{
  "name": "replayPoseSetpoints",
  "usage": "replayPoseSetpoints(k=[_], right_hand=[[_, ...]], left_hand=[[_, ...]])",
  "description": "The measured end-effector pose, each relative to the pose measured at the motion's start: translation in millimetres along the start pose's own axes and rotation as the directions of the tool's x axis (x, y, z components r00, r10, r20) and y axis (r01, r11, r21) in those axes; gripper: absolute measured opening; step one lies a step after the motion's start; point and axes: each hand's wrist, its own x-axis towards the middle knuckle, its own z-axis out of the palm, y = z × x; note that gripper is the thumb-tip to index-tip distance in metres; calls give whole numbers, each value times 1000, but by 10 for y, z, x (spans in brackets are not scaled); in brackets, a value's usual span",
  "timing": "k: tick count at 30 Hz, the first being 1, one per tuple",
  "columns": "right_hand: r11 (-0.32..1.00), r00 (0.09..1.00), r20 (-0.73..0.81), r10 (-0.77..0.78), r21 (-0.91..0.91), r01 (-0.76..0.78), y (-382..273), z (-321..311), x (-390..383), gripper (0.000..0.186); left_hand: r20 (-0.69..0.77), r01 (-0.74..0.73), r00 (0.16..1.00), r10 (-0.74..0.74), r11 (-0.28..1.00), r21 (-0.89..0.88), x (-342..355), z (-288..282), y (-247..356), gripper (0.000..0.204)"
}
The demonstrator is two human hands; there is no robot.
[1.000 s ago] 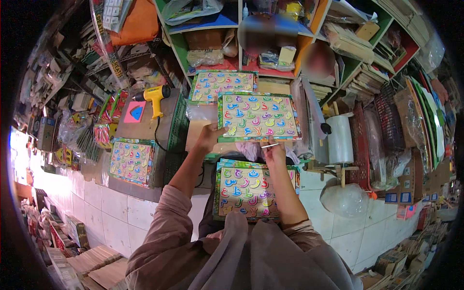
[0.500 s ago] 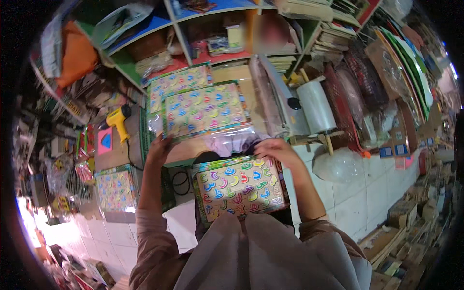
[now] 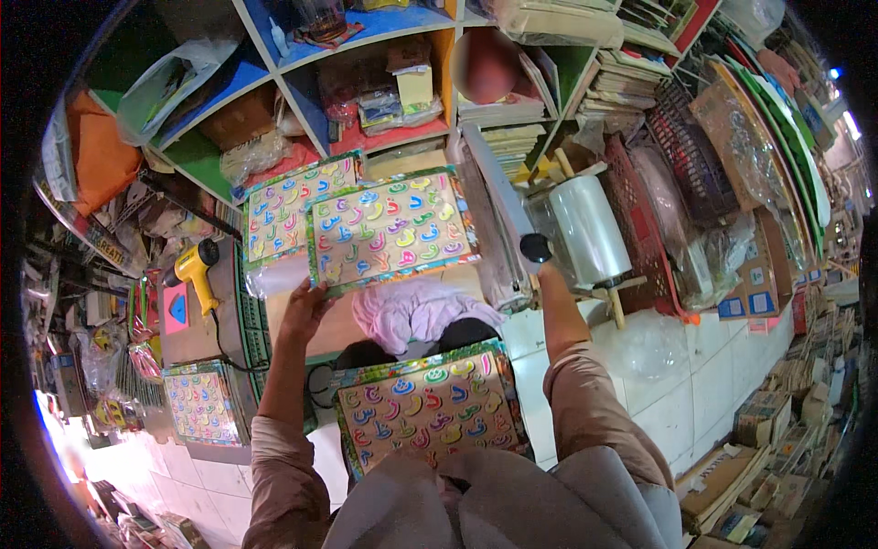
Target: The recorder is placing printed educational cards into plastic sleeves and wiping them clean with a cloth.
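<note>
My left hand [image 3: 306,311] is closed at the near left corner of a wooden letter board [image 3: 389,229] with colourful raised letters. Clear plastic lies along that corner, and another such board [image 3: 267,215] lies partly under it. To the right, my right hand [image 3: 551,282] is at the black knob [image 3: 536,247] on the near end of the long grey arm of a bar sealer [image 3: 498,183]. The knob hides most of its fingers. A stack of similar boards [image 3: 430,403] rests on my lap, with a pale lilac cloth [image 3: 416,313] just beyond.
A roll of clear film [image 3: 590,229] stands right of the sealer. At the left are a yellow heat gun [image 3: 195,270] with its cord and more letter boards [image 3: 203,403]. Filled shelves [image 3: 366,55] line the back, and a red crate [image 3: 640,220] stands at right.
My right hand has left the boards on my lap and reached right to the sealer's knob. My left hand stays by the board's near left corner. The view has shifted.
</note>
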Motion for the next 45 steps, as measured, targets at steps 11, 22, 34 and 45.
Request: replayPoseSetpoints(k=[11,22,34,45], right_hand=[[654,734,245,-634,-338,677,-120,38,-402,48],[672,746,352,-565,-328,664,-1499,424,-1737,26],[25,448,235,-863,-864,503,-943,893,-1646,21],[73,620,215,-755,-912,405,-892,956,-1690,23]], left_hand=[[29,20,999,-18,999,-50,193,359,-165,26],[40,13,999,-11,998,-54,244,293,-175,25],[20,21,1000,-20,997,-73,286,273,-184,25],[105,-41,993,52,994,-106,324,208,-244,25]])
